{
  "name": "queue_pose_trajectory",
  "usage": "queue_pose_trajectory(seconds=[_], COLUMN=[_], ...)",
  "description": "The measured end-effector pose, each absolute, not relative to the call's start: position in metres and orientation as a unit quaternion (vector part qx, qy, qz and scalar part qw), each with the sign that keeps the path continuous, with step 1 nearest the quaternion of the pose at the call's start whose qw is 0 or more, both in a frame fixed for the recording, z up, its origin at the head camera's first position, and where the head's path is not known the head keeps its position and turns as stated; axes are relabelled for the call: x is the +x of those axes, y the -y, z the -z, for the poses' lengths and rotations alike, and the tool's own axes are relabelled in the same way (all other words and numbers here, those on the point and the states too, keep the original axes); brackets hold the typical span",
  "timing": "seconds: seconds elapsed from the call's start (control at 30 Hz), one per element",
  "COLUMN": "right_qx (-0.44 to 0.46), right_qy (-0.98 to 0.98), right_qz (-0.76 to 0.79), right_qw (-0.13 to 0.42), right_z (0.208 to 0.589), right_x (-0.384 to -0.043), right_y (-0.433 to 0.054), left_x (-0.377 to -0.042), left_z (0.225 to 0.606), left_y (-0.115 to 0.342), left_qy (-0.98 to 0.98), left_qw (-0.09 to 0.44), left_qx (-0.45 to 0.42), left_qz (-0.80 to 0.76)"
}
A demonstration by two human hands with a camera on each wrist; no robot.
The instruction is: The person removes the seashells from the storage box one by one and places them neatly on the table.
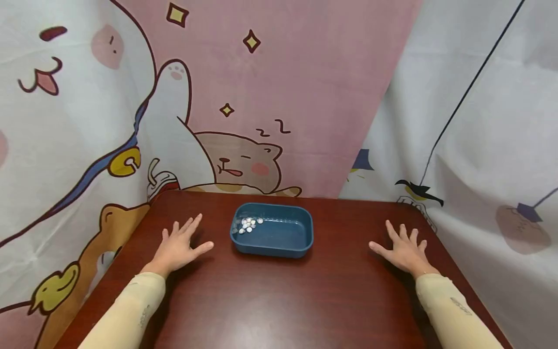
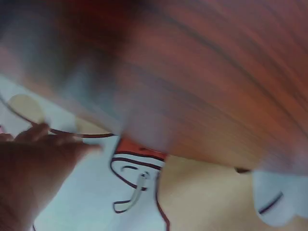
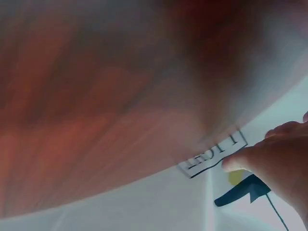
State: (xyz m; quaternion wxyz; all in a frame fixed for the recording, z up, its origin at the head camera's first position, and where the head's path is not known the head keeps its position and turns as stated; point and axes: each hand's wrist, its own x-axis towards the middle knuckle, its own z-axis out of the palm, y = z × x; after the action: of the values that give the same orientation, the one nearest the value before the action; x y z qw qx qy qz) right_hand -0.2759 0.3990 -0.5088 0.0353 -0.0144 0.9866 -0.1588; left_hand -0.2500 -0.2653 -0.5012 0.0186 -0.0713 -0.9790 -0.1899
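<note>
A blue rectangular tray (image 1: 279, 249) with rounded corners sits toward the back of the dark red table. Several small whitish round pieces (image 1: 249, 224) lie in its left end, too small in the head view to name. To the left of the tray my left hand (image 1: 176, 247) is spread with straight fingers, holding nothing. My right hand (image 1: 404, 249), likewise spread and holding nothing, is on the tray's right side, farther from it. Each wrist view catches only part of its own hand, the left hand (image 2: 38, 168) and the right hand (image 3: 274, 163).
The brown-red table (image 1: 279, 300) has a glossy wooden top. Behind it and along both sides hangs a cloth (image 1: 322, 97) printed with cartoon animals, close to the table's edges. Cream sleeves (image 1: 126, 310) cover both forearms.
</note>
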Motion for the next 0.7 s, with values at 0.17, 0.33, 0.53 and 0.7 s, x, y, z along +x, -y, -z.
queue_pose_trajectory(seconds=[0.17, 0.33, 0.53, 0.7], right_qx=[-0.040, -0.141, -0.254, -0.205], right_qy=[-0.968, -0.944, -0.944, -0.971], right_qz=[0.247, 0.295, 0.199, 0.094], right_qw=[0.003, -0.039, 0.072, 0.085], right_z=[0.476, 0.440, 0.444, 0.473], right_x=[-0.297, -0.323, -0.334, -0.340], right_y=[-0.349, -0.229, -0.095, -0.055], left_x=[-0.252, -0.260, -0.265, -0.265], left_z=[0.485, 0.471, 0.477, 0.483], left_y=[0.236, 0.206, 0.187, 0.178], left_qy=[0.954, 0.952, 0.965, 0.964], left_qw=[-0.016, 0.000, -0.012, -0.027], left_qx=[-0.088, -0.116, -0.096, -0.089], left_qz=[0.286, 0.283, 0.242, 0.249])
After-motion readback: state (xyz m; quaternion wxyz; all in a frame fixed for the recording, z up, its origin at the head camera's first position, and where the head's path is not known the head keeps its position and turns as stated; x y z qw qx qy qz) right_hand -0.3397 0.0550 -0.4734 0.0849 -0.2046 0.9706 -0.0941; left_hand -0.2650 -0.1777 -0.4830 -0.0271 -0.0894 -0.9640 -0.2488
